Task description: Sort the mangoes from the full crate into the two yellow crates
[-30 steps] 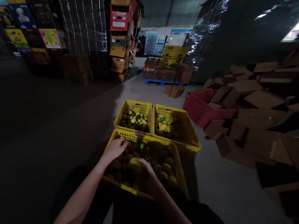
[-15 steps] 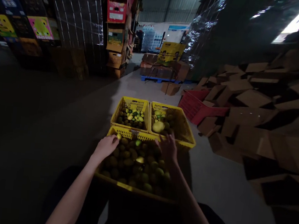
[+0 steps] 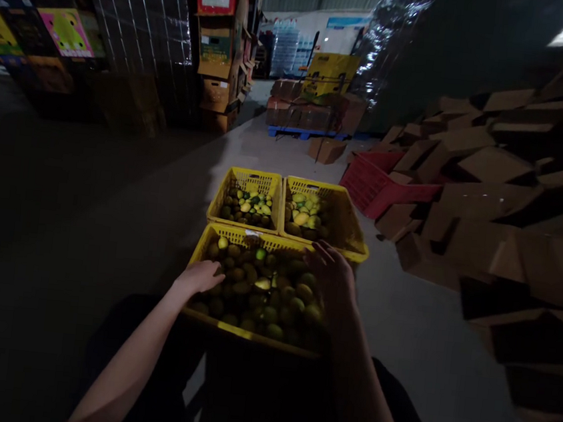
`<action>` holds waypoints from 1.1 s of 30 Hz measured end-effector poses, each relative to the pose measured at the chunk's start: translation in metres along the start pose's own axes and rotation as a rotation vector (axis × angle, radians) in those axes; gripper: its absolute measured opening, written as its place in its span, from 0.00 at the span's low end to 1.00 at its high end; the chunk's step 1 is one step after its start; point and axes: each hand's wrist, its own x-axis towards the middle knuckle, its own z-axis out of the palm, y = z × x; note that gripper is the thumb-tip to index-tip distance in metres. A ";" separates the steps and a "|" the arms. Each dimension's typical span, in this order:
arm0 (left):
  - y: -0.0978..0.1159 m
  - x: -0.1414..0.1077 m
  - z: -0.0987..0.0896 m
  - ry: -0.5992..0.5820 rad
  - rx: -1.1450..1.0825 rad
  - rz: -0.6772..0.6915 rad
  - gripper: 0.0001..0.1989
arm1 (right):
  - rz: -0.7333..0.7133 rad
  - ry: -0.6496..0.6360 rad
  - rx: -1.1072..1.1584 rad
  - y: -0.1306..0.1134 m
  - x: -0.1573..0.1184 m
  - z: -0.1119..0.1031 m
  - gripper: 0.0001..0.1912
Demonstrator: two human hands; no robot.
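A wide yellow plastic crate (image 3: 248, 334) stands in front of me, full of lemons (image 3: 262, 283), mostly dim in the shadow. My left hand (image 3: 200, 277) reaches over its left side, low above the fruit, with fingers loosely stretched and nothing visible in them. Above the crate's right rear part is my right hand (image 3: 330, 270), fingers apart and holding nothing. Behind it, two more yellow crates stand side by side. Small yellow and green fruit lie in the left rear crate (image 3: 216, 199); larger yellow ones are gathered in the left part of the right rear crate (image 3: 351, 222).
A red crate (image 3: 369, 183) and a heap of cardboard boxes (image 3: 484, 239) lie to the right. Farther back, a blue pallet (image 3: 304, 133) carries boxes. Stacked cartons (image 3: 220, 53) and wrapped stacks rise behind on the left. Grey concrete floor (image 3: 262, 152) surrounds the crates.
A blurred lemon above the right rear crate is no longer in the air. My left hand has moved down from the rear left corner; my right hand has shifted slightly right. The view has tilted down.
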 end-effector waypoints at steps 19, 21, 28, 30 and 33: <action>-0.023 0.152 0.157 0.022 0.006 -0.341 0.34 | 0.474 0.109 0.349 -0.013 -0.008 0.022 0.03; -0.020 0.163 0.162 0.006 -0.008 -0.378 0.36 | 0.514 0.169 0.403 -0.014 -0.004 0.027 0.05; -0.015 0.166 0.146 -0.032 -0.075 -0.422 0.35 | 0.560 0.185 0.429 -0.009 -0.002 0.036 0.05; -0.016 0.164 0.128 -0.054 -0.119 -0.382 0.34 | 0.549 0.182 0.405 -0.007 -0.004 0.037 0.05; -0.016 0.163 0.086 -0.126 -0.217 -0.269 0.30 | 0.579 0.206 0.353 -0.002 -0.008 0.044 0.06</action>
